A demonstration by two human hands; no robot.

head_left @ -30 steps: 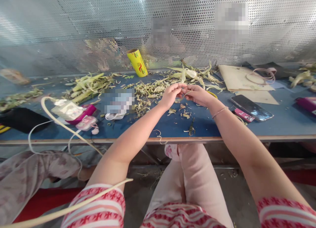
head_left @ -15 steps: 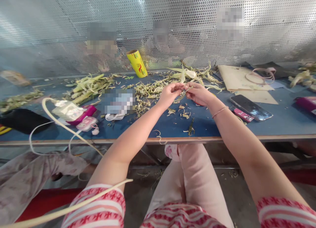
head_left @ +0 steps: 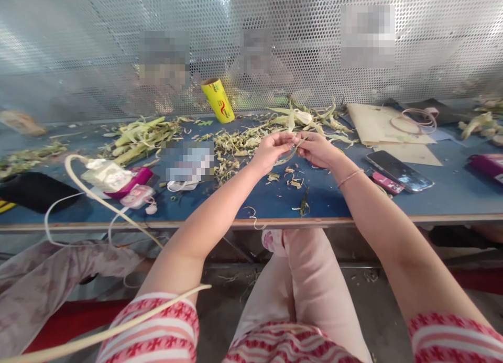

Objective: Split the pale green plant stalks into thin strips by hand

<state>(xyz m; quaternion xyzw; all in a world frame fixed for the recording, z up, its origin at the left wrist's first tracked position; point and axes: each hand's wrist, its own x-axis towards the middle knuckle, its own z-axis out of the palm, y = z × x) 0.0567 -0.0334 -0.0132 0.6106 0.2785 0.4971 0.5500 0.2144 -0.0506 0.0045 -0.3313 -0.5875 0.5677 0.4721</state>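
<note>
Your L hand (head_left: 271,150) & R hand (head_left: 317,149) have closed back together vs a sec ago. Both fingers pinch the leaf strip (head_left: 293,152) above the tabletop (head_left: 353,198), scraps (head_left: 293,177) below.

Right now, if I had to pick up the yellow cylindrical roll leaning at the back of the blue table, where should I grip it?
Grip the yellow cylindrical roll across its middle, coming from the front above the blue table. It tilts back against the perforated metal screen, so its rear is blocked, while its round sides stand free for fingers to close on.
</note>
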